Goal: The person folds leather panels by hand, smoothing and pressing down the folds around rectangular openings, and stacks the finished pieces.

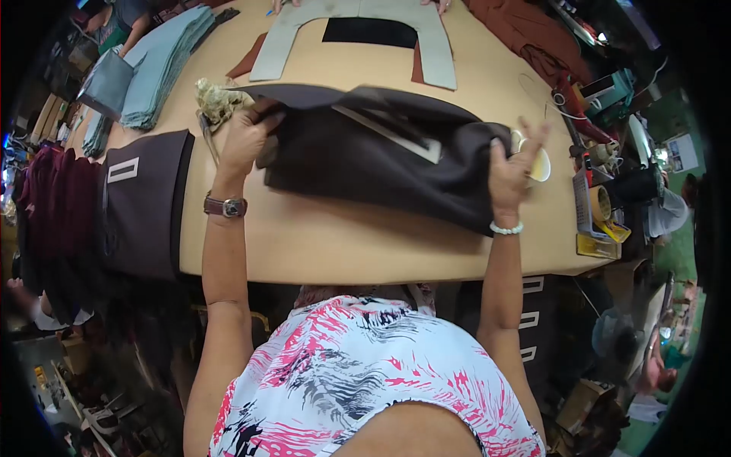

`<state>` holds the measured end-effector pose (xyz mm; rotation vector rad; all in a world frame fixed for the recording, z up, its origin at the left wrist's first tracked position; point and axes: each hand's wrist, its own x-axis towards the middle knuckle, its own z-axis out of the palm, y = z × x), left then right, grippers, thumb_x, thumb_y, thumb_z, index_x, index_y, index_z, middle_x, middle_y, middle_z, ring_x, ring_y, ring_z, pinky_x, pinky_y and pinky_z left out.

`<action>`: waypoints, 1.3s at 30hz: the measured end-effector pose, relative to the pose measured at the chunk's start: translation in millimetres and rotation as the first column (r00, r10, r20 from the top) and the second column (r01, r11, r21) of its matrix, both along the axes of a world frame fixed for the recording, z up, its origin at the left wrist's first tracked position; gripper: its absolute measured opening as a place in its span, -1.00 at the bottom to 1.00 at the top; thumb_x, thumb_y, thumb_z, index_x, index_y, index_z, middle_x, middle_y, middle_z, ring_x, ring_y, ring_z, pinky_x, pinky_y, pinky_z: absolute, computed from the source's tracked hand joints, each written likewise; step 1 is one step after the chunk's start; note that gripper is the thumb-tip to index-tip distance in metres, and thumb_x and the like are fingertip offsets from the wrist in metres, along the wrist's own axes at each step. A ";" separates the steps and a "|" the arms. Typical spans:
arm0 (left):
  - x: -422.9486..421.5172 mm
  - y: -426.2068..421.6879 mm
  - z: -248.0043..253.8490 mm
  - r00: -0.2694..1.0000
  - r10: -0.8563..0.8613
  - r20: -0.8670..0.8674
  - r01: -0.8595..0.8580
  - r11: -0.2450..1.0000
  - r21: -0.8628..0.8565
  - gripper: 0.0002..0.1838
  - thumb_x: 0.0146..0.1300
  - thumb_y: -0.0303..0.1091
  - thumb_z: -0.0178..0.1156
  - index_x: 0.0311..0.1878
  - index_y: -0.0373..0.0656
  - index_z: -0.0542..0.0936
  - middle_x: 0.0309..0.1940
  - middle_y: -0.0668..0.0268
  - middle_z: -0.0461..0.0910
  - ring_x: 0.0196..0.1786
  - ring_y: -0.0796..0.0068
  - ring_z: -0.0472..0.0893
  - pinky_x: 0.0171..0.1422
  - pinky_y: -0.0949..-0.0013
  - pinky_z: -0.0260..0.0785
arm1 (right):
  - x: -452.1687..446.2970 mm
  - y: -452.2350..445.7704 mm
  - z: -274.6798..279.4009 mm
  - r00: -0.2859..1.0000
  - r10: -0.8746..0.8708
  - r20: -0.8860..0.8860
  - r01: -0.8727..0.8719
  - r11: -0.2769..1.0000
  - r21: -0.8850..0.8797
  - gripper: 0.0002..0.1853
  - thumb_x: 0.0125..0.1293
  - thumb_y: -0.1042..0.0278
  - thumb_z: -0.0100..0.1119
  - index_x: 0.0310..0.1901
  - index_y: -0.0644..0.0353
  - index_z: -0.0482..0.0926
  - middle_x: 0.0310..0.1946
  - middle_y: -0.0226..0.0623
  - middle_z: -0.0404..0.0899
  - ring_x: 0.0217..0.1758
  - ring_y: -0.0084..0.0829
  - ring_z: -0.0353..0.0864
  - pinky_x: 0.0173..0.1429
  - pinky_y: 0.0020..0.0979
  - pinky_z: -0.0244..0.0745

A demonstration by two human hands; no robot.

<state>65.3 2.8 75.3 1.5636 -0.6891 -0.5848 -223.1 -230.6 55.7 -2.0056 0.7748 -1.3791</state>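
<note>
The left hand, at the upper left of centre, pinches one end of a dark brown cloth between thumb and fingers. The cloth is held across the middle of the frame over the desk, its edges blurred, with a pale rectangular outline near its right half. At the right of centre, the right hand has its fingers spread and its thumb against the cloth's right end (a round white-and-yellow thing shows partly behind that hand).

A crumpled cream bundle sits just beyond the left hand. At the left of the frame lies a folded dark piece with a similar pale outline, beside maroon cloth. Blue-green folded cloth fills the upper left. At the top centre, a pale grey-green piece curves around a black one.
</note>
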 end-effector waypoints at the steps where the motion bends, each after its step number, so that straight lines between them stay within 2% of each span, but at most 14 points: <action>1: -7.7 -2.1 -0.8 0.977 0.011 0.213 -0.050 0.982 0.182 -0.74 0.17 -0.57 0.08 -0.06 -0.34 0.58 -0.10 0.23 0.61 -0.15 0.59 0.53 -0.08 0.54 0.37 | 1.9 -2.9 -12.3 0.989 -0.031 -0.145 0.026 0.999 -0.035 -0.08 0.08 0.69 0.05 0.41 0.28 -0.28 0.33 0.10 0.07 0.37 -0.10 0.14 0.44 -0.21 -0.02; 2: -13.6 -4.2 -3.2 0.908 -0.013 0.418 -0.144 0.929 0.342 -0.70 0.15 -0.58 0.06 -0.03 -0.33 0.58 -0.07 0.20 0.60 -0.11 0.54 0.54 -0.03 0.52 0.37 | -1.3 -10.9 -37.6 0.957 -0.083 -0.279 0.078 0.997 -0.028 -0.05 0.03 0.73 0.05 0.41 0.29 -0.29 0.38 0.09 -0.03 0.36 -0.04 0.15 0.41 -0.24 0.06; 3: 19.6 2.4 -72.6 0.841 -0.088 0.533 -0.070 0.961 0.269 -0.63 0.13 -0.60 0.04 0.05 -0.31 0.54 -0.05 0.14 0.59 -0.02 0.46 0.54 0.11 0.46 0.33 | -6.6 -7.4 -53.8 0.975 -0.010 -0.221 0.027 0.997 0.074 -0.04 0.00 0.76 0.04 0.41 0.28 -0.28 0.39 0.09 -0.06 0.35 -0.04 0.16 0.38 -0.26 0.12; 6: -6.8 20.5 -78.0 0.986 0.015 0.163 -0.041 0.986 0.162 -0.61 0.15 -0.56 0.08 0.10 -0.29 0.52 -0.05 0.18 0.58 0.01 0.46 0.53 0.16 0.46 0.31 | -9.1 1.1 -56.8 0.985 0.022 -0.172 0.014 0.978 0.207 -0.01 -0.05 0.82 0.02 0.42 0.25 -0.27 0.42 0.04 -0.13 0.33 -0.07 0.20 0.30 -0.33 0.24; 9: -15.1 29.9 -72.9 0.996 0.084 -0.002 -0.084 0.995 0.061 -0.65 0.18 -0.53 0.12 0.07 -0.28 0.54 -0.07 0.26 0.58 -0.04 0.54 0.52 0.11 0.52 0.33 | -16.8 -0.2 -57.1 0.974 0.031 -0.223 0.007 0.986 0.168 -0.02 -0.04 0.85 -0.03 0.43 0.20 -0.26 0.41 0.01 -0.09 0.30 -0.13 0.23 0.24 -0.39 0.28; 14: -5.2 24.6 -59.4 0.999 0.040 0.004 -0.040 0.999 -0.027 -0.67 0.21 -0.50 0.15 0.06 -0.28 0.55 -0.11 0.34 0.58 -0.09 0.65 0.51 0.06 0.58 0.33 | -3.1 -23.1 -51.7 0.985 0.019 -0.170 0.017 0.977 0.212 -0.21 0.20 0.67 -0.19 0.45 0.12 -0.25 0.29 0.09 0.11 0.27 -0.28 0.24 0.15 -0.44 0.30; 21: 2.0 -4.7 -21.7 0.980 -0.157 -0.124 0.119 0.956 -0.270 -0.72 0.23 -0.48 0.13 0.02 -0.28 0.58 -0.09 0.35 0.59 -0.09 0.63 0.53 0.07 0.56 0.34 | 33.4 -58.1 -56.5 0.983 -0.027 -0.181 0.040 0.997 0.068 -0.10 0.19 0.43 0.01 0.43 0.17 -0.36 0.28 0.14 0.14 0.23 -0.21 0.31 0.20 -0.41 0.28; 23: 6.3 -16.2 6.6 0.977 -0.027 0.213 0.071 0.977 -0.202 -0.71 0.23 -0.50 0.12 0.03 -0.29 0.56 -0.09 0.28 0.61 -0.08 0.57 0.56 0.08 0.54 0.34 | 45.6 -74.1 -59.3 0.982 -0.069 -0.178 0.076 0.997 0.034 -0.04 0.15 0.39 0.08 0.42 0.21 -0.39 0.29 0.17 0.12 0.22 -0.19 0.34 0.20 -0.41 0.29; 25: 25.0 -25.1 7.0 0.846 0.054 0.531 -0.032 0.998 -0.049 -0.65 0.19 -0.50 0.13 0.08 -0.31 0.52 -0.11 0.10 0.62 -0.04 0.40 0.59 0.11 0.48 0.35 | 52.1 -90.2 -74.4 0.977 -0.059 -0.206 0.057 0.998 -0.016 -0.03 0.14 0.41 0.09 0.41 0.25 -0.40 0.29 0.20 0.10 0.23 -0.17 0.34 0.19 -0.39 0.32; 28: 40.1 -28.5 -27.1 0.732 -0.012 0.681 -0.073 0.993 0.097 -0.59 0.15 -0.47 0.18 0.10 -0.32 0.49 -0.10 -0.01 0.58 -0.02 0.28 0.58 0.12 0.44 0.34 | 44.9 -100.9 -85.9 0.971 -0.072 -0.228 0.081 0.996 0.032 -0.04 0.18 0.36 0.10 0.40 0.29 -0.40 0.31 0.15 0.09 0.20 -0.17 0.37 0.16 -0.36 0.34; 30: 41.7 -12.8 -43.8 0.826 -0.047 0.562 -0.016 0.994 0.106 -0.47 0.17 -0.42 0.20 0.23 -0.30 0.36 0.02 0.06 0.53 -0.03 0.30 0.57 0.10 0.39 0.35 | 36.8 -86.4 -73.2 0.978 -0.057 -0.199 0.103 0.968 0.228 -0.06 0.24 0.30 0.09 0.40 0.29 -0.40 0.32 0.10 0.08 0.14 -0.20 0.40 0.13 -0.36 0.37; 34: 13.7 42.4 -48.1 0.996 0.065 0.055 -0.072 0.988 0.138 -0.30 0.21 -0.42 0.20 0.38 -0.25 0.14 0.02 0.19 0.50 -0.08 0.50 0.54 0.00 0.49 0.37 | -18.6 -10.3 -21.8 1.000 -0.008 -0.012 0.014 0.737 0.676 -0.12 0.35 0.15 0.02 0.42 0.20 -0.40 0.31 0.04 0.11 0.00 -0.33 0.47 0.02 -0.39 0.43; 36: -8.7 72.2 -36.8 0.977 0.187 -0.099 -0.156 0.954 0.257 -0.29 0.20 -0.45 0.20 0.38 -0.26 0.12 -0.06 0.21 0.49 -0.09 0.56 0.51 -0.03 0.57 0.36 | -43.2 29.8 -11.1 0.999 -0.017 0.045 -0.020 0.713 0.701 -0.09 0.30 0.28 0.11 0.43 0.13 -0.37 0.24 0.09 0.18 -0.01 -0.34 0.48 0.00 -0.40 0.43; 39: -38.1 97.8 -44.5 0.957 0.198 -0.214 -0.151 0.965 0.216 -0.29 0.16 -0.54 0.20 0.37 -0.28 0.14 -0.02 0.19 0.44 0.01 0.53 0.47 0.06 0.54 0.33 | -60.5 74.8 -11.1 0.980 -0.014 -0.199 0.142 0.749 0.647 -0.04 0.19 0.52 0.16 0.44 0.12 -0.34 0.19 0.07 0.23 0.05 -0.30 0.45 0.13 -0.35 0.36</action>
